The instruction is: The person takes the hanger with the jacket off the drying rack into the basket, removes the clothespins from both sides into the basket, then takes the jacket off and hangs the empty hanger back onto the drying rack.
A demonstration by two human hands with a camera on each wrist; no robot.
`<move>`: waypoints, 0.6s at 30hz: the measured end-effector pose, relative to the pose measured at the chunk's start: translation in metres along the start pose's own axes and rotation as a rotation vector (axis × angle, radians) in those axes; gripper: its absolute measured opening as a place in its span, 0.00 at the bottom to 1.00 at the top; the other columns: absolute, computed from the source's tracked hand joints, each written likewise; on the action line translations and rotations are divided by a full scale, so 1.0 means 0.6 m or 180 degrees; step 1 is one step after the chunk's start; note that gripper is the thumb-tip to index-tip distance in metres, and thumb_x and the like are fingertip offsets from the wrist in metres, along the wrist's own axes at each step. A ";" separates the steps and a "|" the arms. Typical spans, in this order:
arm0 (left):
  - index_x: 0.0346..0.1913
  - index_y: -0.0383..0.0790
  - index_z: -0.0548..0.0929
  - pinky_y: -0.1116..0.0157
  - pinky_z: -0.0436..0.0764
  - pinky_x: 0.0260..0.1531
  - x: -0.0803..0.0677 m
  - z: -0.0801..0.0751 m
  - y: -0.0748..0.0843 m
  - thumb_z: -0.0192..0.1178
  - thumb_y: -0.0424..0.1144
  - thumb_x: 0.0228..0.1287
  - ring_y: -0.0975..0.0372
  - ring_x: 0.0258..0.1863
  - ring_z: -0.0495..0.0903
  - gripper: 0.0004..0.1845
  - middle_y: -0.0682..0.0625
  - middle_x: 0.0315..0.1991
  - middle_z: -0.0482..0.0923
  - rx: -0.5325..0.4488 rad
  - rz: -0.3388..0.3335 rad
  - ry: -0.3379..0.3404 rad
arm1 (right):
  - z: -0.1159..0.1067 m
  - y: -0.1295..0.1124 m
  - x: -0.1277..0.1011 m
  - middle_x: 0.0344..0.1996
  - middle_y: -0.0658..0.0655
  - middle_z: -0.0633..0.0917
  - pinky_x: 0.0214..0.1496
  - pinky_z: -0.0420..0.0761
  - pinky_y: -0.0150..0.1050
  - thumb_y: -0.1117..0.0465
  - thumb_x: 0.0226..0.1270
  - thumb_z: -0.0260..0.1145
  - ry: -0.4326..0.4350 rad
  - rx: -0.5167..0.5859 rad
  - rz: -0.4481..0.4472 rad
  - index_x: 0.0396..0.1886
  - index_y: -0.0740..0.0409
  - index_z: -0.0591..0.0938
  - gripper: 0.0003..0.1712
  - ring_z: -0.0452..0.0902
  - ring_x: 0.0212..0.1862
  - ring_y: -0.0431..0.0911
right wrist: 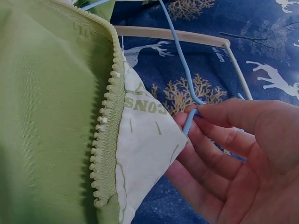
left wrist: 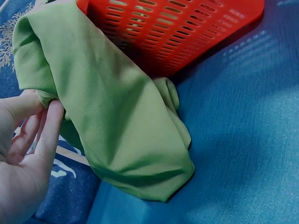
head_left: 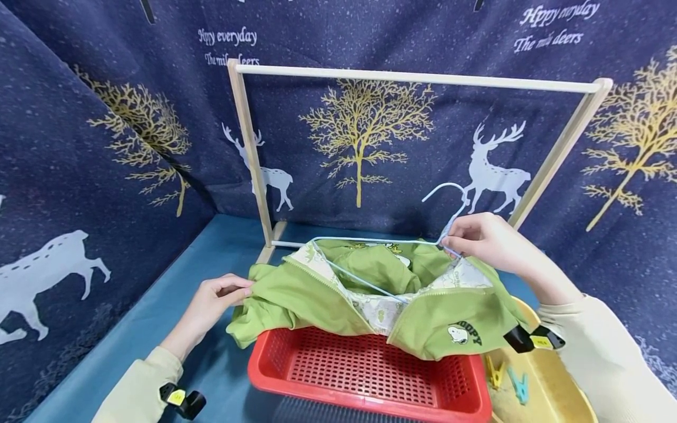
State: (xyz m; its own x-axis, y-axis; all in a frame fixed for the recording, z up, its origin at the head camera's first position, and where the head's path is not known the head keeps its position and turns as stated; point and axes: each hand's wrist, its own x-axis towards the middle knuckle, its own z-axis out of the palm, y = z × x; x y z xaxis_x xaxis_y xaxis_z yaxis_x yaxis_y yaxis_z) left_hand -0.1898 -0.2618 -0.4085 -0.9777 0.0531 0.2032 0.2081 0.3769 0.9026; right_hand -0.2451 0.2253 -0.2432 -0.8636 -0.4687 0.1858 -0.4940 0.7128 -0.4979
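A green zip jacket point(head_left: 312, 299) with a pale printed lining spreads over a red basket point(head_left: 365, 405). Part of a light blue wire hanger point(head_left: 370, 239) lies inside the jacket's neck opening, its hook standing up at the right. My right hand point(head_left: 489, 241) pinches the hanger at the base of the hook, as the right wrist view also shows, close to the white lining point(right wrist: 145, 140). At the left, my left hand point(head_left: 214, 302) pinches the jacket's sleeve between thumb and fingers. The sleeve's loose end point(left wrist: 135, 154) hangs beside the basket in the left wrist view.
Behind the basket stands a wooden rack with a white top bar point(head_left: 412, 76). A yellow tray point(head_left: 555, 382) at the right holds a yellow clip point(head_left: 495, 372) and a teal clip point(head_left: 519, 386). Dark blue printed cloth point(head_left: 338, 35) hangs behind and at the sides.
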 end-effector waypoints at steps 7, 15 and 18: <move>0.51 0.31 0.85 0.70 0.85 0.40 0.000 0.002 -0.001 0.63 0.38 0.67 0.75 0.39 0.83 0.15 0.69 0.38 0.82 -0.0032 -0.0021 0.0003 | -0.004 0.006 -0.005 0.21 0.48 0.84 0.33 0.76 0.31 0.60 0.71 0.63 0.0082 0.0058 -0.0056 0.31 0.56 0.85 0.09 0.79 0.27 0.36; 0.52 0.31 0.85 0.70 0.84 0.41 0.000 0.002 -0.001 0.63 0.38 0.68 0.74 0.38 0.83 0.15 0.69 0.38 0.81 -0.0010 -0.0079 0.0010 | -0.002 0.004 0.002 0.23 0.49 0.86 0.37 0.77 0.29 0.59 0.71 0.64 0.0137 -0.0015 -0.0127 0.32 0.54 0.86 0.08 0.80 0.28 0.35; 0.52 0.31 0.85 0.70 0.84 0.40 0.001 0.003 0.000 0.63 0.38 0.67 0.75 0.38 0.83 0.16 0.69 0.37 0.82 -0.0012 -0.0085 0.0026 | -0.001 -0.002 0.007 0.24 0.48 0.86 0.36 0.76 0.29 0.59 0.71 0.64 0.0133 -0.0022 -0.0135 0.32 0.52 0.87 0.08 0.80 0.29 0.34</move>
State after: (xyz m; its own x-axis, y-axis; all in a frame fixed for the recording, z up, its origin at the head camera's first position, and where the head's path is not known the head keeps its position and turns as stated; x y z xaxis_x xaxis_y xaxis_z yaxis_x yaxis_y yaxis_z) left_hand -0.1904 -0.2605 -0.4092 -0.9826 0.0354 0.1822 0.1820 0.3745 0.9092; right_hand -0.2480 0.2228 -0.2412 -0.8452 -0.4765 0.2420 -0.5308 0.6963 -0.4831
